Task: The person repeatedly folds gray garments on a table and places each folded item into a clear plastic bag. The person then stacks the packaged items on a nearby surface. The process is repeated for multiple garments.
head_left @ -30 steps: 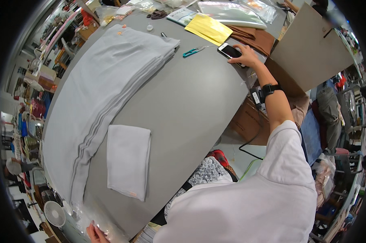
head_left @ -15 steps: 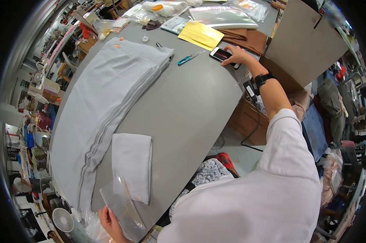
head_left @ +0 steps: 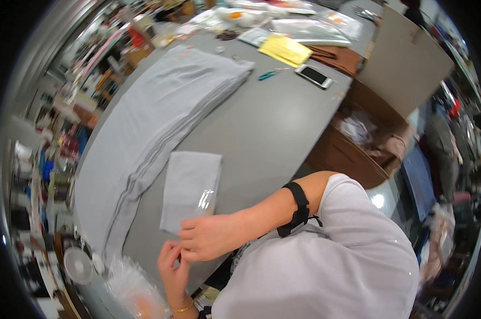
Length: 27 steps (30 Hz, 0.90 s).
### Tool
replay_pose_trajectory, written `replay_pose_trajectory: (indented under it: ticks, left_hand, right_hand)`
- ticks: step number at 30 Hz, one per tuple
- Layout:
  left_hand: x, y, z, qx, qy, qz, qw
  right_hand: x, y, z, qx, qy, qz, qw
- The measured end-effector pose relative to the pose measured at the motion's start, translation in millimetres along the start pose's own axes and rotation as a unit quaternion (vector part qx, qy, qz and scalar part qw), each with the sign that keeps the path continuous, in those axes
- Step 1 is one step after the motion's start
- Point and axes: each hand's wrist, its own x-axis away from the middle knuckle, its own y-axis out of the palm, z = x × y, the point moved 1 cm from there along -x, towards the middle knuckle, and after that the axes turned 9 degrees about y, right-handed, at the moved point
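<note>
A clear plastic bag, visible mainly by its glare, lies over the lower part of a folded light-grey cloth. Both hands meet at the bag's near end, below the cloth. My right hand reaches across from the right with its fingers curled in a pinch. Just below it, my left hand is closed, fingertips against the right ones. The bag's edge between the fingers is mostly hidden by them. A long stack of light-grey cloth spreads along the table's left side.
On the grey table lie a phone, teal thread snips, a yellow packet and brown cloth. An open cardboard box stands at the right. Crumpled clear plastic and a fan are lower left.
My right hand has left the phone and come down to my left hand. The clear bag has moved onto the folded cloth. My view has shifted, and the phone's screen is now dark.
</note>
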Motion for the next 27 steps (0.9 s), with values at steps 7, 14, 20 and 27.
replay_pose_trajectory:
  ticks: [7, 14, 20, 27]
  left_hand:
    - [51, 4, 12, -0.057, -0.010, 0.048, 0.997]
    - [94, -5, 4, -0.181, -0.066, 0.087, 0.978]
    - [101, -13, 13, -0.158, -0.143, 0.072, 0.974]
    - [58, 10, 22, -0.205, -0.083, 0.022, 0.975]
  right_hand:
    - [-6, 15, -15, -0.183, -0.013, -0.153, 0.971]
    - [7, 22, 1, -0.293, 0.110, -0.182, 0.932]
    - [31, 21, 29, -0.290, 0.102, -0.185, 0.934]
    - [8, 36, 13, -0.269, 0.010, -0.081, 0.960]
